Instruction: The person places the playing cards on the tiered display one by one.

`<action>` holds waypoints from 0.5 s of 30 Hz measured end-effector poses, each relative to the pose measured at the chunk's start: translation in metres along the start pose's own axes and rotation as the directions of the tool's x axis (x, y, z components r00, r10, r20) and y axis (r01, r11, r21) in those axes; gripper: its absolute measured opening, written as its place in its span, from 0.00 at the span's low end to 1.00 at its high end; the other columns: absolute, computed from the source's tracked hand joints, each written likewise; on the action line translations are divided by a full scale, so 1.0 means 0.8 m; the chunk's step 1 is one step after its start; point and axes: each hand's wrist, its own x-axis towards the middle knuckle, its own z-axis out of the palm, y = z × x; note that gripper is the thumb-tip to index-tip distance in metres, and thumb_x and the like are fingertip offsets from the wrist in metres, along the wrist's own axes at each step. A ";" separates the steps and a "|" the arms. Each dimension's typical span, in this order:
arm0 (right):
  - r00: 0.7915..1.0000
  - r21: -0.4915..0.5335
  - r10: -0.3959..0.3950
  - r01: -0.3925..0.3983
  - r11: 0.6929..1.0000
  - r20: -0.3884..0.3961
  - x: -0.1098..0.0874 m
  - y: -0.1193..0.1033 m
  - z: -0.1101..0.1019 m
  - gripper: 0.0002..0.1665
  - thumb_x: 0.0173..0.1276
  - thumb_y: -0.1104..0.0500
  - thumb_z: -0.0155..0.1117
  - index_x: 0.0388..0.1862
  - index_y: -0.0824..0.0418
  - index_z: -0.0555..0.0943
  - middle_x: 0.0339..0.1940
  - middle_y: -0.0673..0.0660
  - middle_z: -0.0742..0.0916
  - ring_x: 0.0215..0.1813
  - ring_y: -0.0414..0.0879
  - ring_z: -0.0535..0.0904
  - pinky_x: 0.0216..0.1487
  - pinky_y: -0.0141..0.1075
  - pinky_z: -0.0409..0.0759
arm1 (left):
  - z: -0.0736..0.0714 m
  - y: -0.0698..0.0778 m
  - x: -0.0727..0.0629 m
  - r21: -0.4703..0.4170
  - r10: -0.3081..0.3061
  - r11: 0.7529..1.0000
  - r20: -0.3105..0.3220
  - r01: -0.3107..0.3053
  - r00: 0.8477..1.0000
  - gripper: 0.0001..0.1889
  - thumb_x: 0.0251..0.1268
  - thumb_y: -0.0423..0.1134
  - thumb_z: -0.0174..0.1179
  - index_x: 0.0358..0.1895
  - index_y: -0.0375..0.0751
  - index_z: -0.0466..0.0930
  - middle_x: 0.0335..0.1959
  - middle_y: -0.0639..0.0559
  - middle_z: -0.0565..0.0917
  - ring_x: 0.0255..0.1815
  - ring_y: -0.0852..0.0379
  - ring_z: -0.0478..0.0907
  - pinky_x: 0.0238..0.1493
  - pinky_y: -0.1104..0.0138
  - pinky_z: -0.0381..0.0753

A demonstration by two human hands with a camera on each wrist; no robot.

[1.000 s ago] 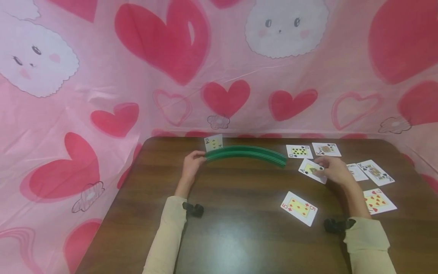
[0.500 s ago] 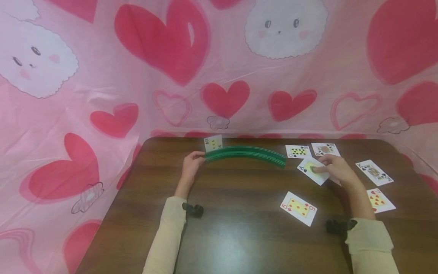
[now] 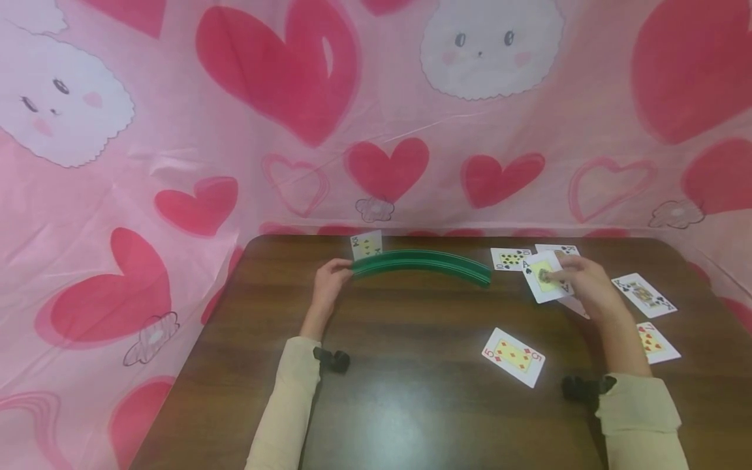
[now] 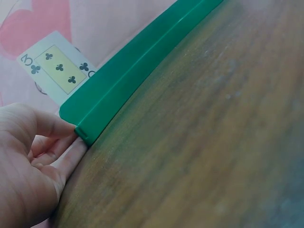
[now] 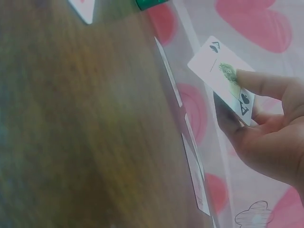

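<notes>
My left hand pinches the near-left end of a curved green card holder lying on the table. A three of clubs stands upright in its slot close to that hand. My right hand holds an ace of spades between thumb and fingers, raised and tilted face up over the table, as the right wrist view shows. Beneath this hand a white corner of another playing card shows, its face mostly hidden.
Behind the raised ace lie a ten card and a partly covered king. A black court card and a seven of hearts lie to the right, a five of diamonds nearer the front. A pink heart-print sheet backs the wooden table.
My right hand has lifted and turned the ace of spades. The card that lay right of that hand now shows partly beneath it, further left. My left hand stays still.
</notes>
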 end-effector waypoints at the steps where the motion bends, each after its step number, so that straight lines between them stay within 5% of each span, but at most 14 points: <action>1: 1.000 0.011 0.010 -0.010 1.000 -0.007 0.000 -0.001 -0.001 0.38 0.63 0.46 0.60 0.63 0.68 0.63 0.58 0.61 0.68 0.40 0.38 0.75 0.37 0.32 0.76 | 0.000 0.000 0.000 -0.001 0.002 1.000 -0.002 -0.002 1.000 0.09 0.57 0.31 0.58 0.41 0.35 0.81 0.39 0.42 0.80 0.39 0.50 0.76 0.42 0.60 0.75; 9: 0.998 0.077 0.017 -0.013 0.997 -0.057 -0.006 -0.009 -0.005 0.25 0.61 0.45 0.62 0.50 0.59 0.70 0.39 0.46 0.77 0.36 0.39 0.75 0.34 0.35 0.70 | 0.000 -0.001 0.001 -0.010 0.003 1.000 -0.004 -0.003 1.000 0.10 0.56 0.30 0.58 0.41 0.35 0.81 0.40 0.41 0.81 0.39 0.50 0.76 0.42 0.60 0.75; 15: 0.998 0.058 0.017 -0.013 0.998 -0.064 -0.011 -0.013 -0.006 0.27 0.62 0.44 0.60 0.49 0.61 0.68 0.41 0.48 0.75 0.39 0.40 0.73 0.35 0.36 0.69 | 0.000 -0.002 0.001 -0.010 0.009 1.000 0.000 -0.009 1.000 0.09 0.57 0.31 0.58 0.41 0.37 0.81 0.40 0.43 0.80 0.39 0.51 0.76 0.42 0.60 0.75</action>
